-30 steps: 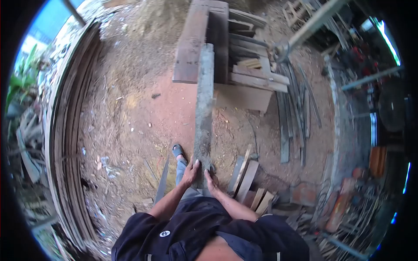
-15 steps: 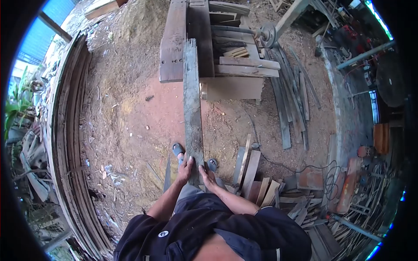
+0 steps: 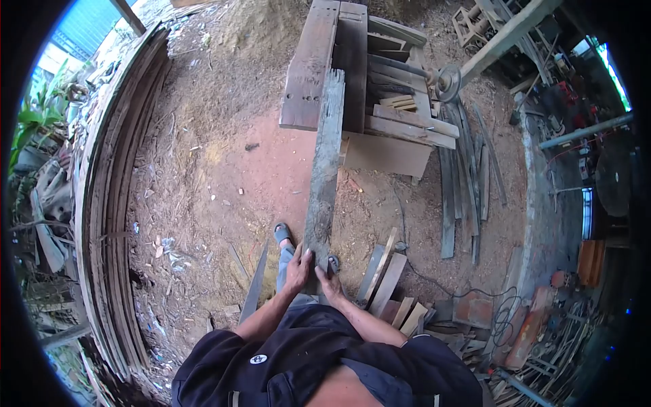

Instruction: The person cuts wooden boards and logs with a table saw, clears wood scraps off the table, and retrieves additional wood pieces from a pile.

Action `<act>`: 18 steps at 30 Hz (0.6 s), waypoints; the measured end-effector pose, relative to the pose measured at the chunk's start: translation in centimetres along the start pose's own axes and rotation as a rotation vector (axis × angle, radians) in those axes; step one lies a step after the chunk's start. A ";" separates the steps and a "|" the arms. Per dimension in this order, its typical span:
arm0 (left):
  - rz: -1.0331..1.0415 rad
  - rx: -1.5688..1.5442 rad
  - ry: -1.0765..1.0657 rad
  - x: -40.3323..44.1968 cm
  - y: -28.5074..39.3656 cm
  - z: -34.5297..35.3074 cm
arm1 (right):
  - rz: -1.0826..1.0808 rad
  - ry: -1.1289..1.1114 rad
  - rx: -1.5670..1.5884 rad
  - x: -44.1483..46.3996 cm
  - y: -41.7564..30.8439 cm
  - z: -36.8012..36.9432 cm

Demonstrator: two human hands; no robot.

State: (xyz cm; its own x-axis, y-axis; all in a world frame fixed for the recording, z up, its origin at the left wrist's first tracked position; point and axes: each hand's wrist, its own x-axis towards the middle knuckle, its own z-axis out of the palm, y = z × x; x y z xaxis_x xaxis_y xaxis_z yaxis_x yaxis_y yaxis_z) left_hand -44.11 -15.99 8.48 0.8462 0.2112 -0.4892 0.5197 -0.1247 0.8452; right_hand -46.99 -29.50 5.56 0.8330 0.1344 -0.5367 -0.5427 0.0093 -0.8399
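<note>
A long, weathered grey board (image 3: 324,176) stretches away from my body, its surface rough and worn. My left hand (image 3: 298,271) is closed around its left edge near the close end, thumb on top. On the opposite edge, my right hand (image 3: 329,285) grips with its thumb up and its fingers mostly hidden beneath. The board's far end overlaps the thick dark planks of a saw bench (image 3: 306,88); whether it rests on them I cannot tell.
A wheel (image 3: 448,83) on a shaft sits at the bench's right side, near long boards (image 3: 447,197) on the ground. Stacked planks (image 3: 112,203) line the left. Offcuts (image 3: 388,278) lie close on my right, with a cable (image 3: 434,281) beyond. My sandalled foot (image 3: 282,233) shows left of the board.
The view has turned, so the bench and surroundings appear shifted right. The board now slants to the upper right instead of pointing almost straight ahead. Both hands keep their hold.
</note>
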 end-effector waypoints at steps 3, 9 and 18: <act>0.051 -0.026 0.069 -1.1 -2.2 -0.9 | 0.005 -0.076 -0.089 -1.1 1.1 0.4; -0.113 -0.062 0.138 -4.1 -8.7 -1.9 | 0.167 -0.180 -0.123 -3.3 2.3 0.7; -0.120 0.022 -0.216 -1.7 -8.8 0.6 | 0.219 -0.229 -0.172 -1.9 4.6 -6.2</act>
State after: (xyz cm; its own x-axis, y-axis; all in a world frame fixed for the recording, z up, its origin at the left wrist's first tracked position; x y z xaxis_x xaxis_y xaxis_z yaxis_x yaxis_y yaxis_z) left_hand -50.02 -15.81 1.76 0.7824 0.0134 -0.6227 0.6186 -0.1328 0.7744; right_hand -50.37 -35.89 2.25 0.6426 0.3330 -0.6901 -0.6635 -0.2088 -0.7185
